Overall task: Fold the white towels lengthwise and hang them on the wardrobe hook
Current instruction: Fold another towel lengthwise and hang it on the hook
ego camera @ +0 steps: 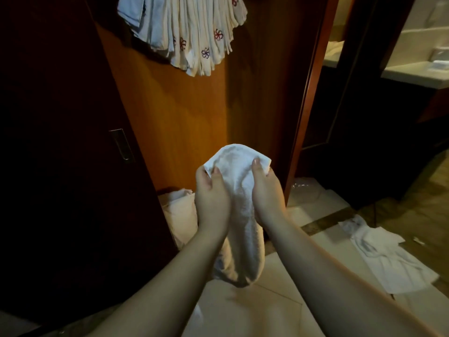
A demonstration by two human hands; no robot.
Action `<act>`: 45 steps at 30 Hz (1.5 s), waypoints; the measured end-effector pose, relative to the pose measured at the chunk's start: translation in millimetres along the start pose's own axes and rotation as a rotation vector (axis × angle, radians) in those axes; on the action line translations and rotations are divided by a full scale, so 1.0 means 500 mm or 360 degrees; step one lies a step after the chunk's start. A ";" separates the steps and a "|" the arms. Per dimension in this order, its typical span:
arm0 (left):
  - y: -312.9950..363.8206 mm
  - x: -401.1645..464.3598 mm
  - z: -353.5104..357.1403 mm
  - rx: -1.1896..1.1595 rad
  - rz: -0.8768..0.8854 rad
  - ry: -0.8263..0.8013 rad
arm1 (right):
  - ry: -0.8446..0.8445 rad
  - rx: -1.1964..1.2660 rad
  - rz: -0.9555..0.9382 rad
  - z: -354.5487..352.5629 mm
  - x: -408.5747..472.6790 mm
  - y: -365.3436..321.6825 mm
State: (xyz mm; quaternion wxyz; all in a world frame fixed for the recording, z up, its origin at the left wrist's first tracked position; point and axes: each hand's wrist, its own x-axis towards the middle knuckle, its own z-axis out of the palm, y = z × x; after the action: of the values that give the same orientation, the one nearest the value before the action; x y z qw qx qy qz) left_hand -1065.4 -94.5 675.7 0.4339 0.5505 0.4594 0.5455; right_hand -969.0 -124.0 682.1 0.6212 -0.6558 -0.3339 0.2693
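- The dark sliding door (60, 166) stands left of the wardrobe panel (184, 122), with a metal recessed handle (122, 147) set into it.
- A bunch of hanging towels (192, 32) with small flower embroidery spreads over the top of the wardrobe panel; what it hangs from is out of view.
- A pile of white cloth (178, 210) lies at the foot of the wardrobe panel, just left of the hands.
- The left hand (211, 198) grips the left top corner of the white towel (243, 215), thumb curled over the front.
- The white towel hangs folded and narrow between both hands, in front of the lower part of the wardrobe panel, its bottom end off the floor.
- The right hand (266, 193) pinches the right top corner, thumb pressed on the cloth.
- More loose towels (386, 254) lie crumpled on the tiled floor (255, 310), well right of the wardrobe panel.
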 end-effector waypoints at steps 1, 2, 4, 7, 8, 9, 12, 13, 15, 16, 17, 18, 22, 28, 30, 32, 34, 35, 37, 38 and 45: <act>0.000 -0.006 0.000 0.0022 0.0031 -0.0079 | -0.0052 0.0016 -0.0020 -0.001 -0.006 0.000; 0.001 -0.011 0.000 0.0023 0.0062 -0.0177 | -0.0116 0.0044 -0.0034 -0.001 -0.010 0.000; 0.006 -0.013 -0.002 -0.0029 0.0097 -0.0352 | -0.0252 0.0140 -0.0029 0.000 -0.015 0.000; 0.019 -0.002 -0.011 -0.0083 0.0080 -0.0468 | -0.0375 0.0230 -0.0001 0.001 -0.023 -0.002; 0.023 0.003 -0.015 -0.0071 0.0081 -0.0491 | -0.0387 0.0225 0.0005 0.003 -0.026 -0.006; 0.026 0.007 -0.018 -0.0051 0.0092 -0.0520 | -0.0388 0.0205 -0.0002 0.006 -0.027 -0.009; 0.036 0.012 -0.023 -0.0022 0.0086 -0.0613 | -0.0375 0.0140 -0.0087 0.011 -0.028 -0.016; 0.038 0.014 -0.024 -0.0015 0.0070 -0.0643 | -0.0388 0.0112 -0.0116 0.010 -0.029 -0.017; 0.045 0.021 -0.030 0.0023 0.0018 -0.0711 | -0.0459 0.0010 -0.0166 0.004 -0.029 -0.013; 0.050 0.027 -0.034 0.0043 -0.0019 -0.0752 | -0.0514 -0.0075 -0.0203 0.000 -0.025 -0.012; 0.056 0.035 -0.038 0.0062 -0.0059 -0.0795 | -0.0570 -0.0155 -0.0234 -0.005 -0.018 -0.011; 0.064 0.042 -0.043 0.0082 -0.0096 -0.0837 | -0.0629 -0.0217 -0.0257 -0.009 -0.010 -0.013; 0.104 0.062 -0.053 0.0223 -0.0130 -0.1000 | -0.0837 -0.0414 -0.0373 -0.017 0.017 -0.028; 0.148 0.074 -0.034 0.0535 -0.0274 -0.1015 | -0.0612 -0.0599 -0.0460 0.007 0.026 -0.034; 0.143 0.080 -0.047 0.0498 -0.0377 -0.1111 | -0.0515 -0.0635 -0.0455 0.012 0.028 -0.037; 0.140 0.095 -0.037 0.0525 -0.0357 -0.1081 | -0.0405 -0.0641 -0.0449 0.015 0.033 -0.044; 0.152 0.095 -0.030 0.0536 -0.0216 -0.1105 | -0.0256 -0.0518 -0.0469 0.016 0.038 -0.051; 0.159 0.093 -0.029 0.0534 -0.0161 -0.1126 | -0.0189 -0.0441 -0.0485 0.016 0.042 -0.054; 0.162 0.092 -0.032 0.0490 -0.0081 -0.1190 | -0.0100 -0.0348 -0.0492 0.013 0.049 -0.062; 0.163 0.094 -0.031 0.0456 -0.0076 -0.1220 | -0.0095 -0.0328 -0.0490 0.012 0.055 -0.066; 0.153 0.151 -0.036 0.0227 0.0293 -0.0734 | -0.0382 -0.0154 -0.0469 -0.024 0.090 -0.142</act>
State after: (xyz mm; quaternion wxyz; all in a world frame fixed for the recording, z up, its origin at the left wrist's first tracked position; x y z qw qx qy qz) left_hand -1082.2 -36.2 766.1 0.4357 0.7291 0.3336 0.4090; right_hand -938.7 -96.5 756.2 0.5773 -0.5921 -0.5105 0.2354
